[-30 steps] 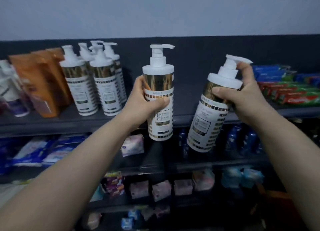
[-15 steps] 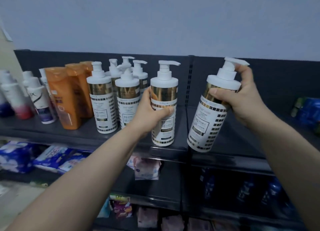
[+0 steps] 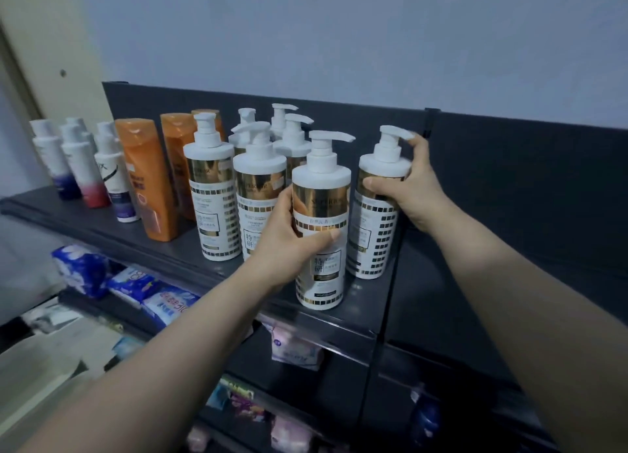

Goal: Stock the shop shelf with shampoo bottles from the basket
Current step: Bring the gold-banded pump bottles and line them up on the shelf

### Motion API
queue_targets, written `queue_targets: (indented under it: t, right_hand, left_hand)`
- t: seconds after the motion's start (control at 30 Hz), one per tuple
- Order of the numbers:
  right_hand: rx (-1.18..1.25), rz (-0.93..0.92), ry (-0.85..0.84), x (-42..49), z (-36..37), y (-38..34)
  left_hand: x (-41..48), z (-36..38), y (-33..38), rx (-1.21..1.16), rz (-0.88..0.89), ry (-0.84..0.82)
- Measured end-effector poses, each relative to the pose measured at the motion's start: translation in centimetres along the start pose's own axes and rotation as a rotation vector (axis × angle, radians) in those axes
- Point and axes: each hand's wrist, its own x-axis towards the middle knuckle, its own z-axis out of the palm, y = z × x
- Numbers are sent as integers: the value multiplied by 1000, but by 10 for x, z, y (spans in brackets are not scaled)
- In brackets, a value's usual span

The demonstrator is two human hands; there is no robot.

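At shelf (image 3: 367, 303) front edge: left hand (image 3: 289, 238) wrapped round front bottle (image 3: 321, 221), upright, base on shelf | just behind, right: right hand (image 3: 413, 187) grips second bottle (image 3: 377, 214) at gold band, forefinger on pump | behind-left: pump bottles (image 3: 210, 194) clustered | far left: orange bottles (image 3: 149, 180), white bottles (image 3: 112, 170)

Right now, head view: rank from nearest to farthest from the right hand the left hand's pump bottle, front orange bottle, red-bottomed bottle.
1. Pump bottle in the left hand, beside the right hand.
2. Front orange bottle, farther left.
3. Red-bottomed bottle, far left.
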Motion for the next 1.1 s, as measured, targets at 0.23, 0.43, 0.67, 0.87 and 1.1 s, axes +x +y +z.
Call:
queue_targets:
  t: [0.23, 0.43, 0.67, 0.87, 1.1]
  right_hand:
    - [-187, 19, -49, -7, 4, 21]
    - [-232, 79, -3, 5, 1, 33]
    - [-150, 119, -92, 50, 8, 52]
    - [-73, 127, -205, 76, 14, 66]
    - [-87, 121, -248, 91, 35, 80]
  left_hand:
    - [-5, 4, -3, 66, 28, 18]
    - [-9, 3, -2, 96, 51, 32]
    - [-15, 3, -4, 138, 63, 59]
    - [-15, 3, -9, 187, 68, 79]
    - [-16, 2, -6, 222, 69, 80]
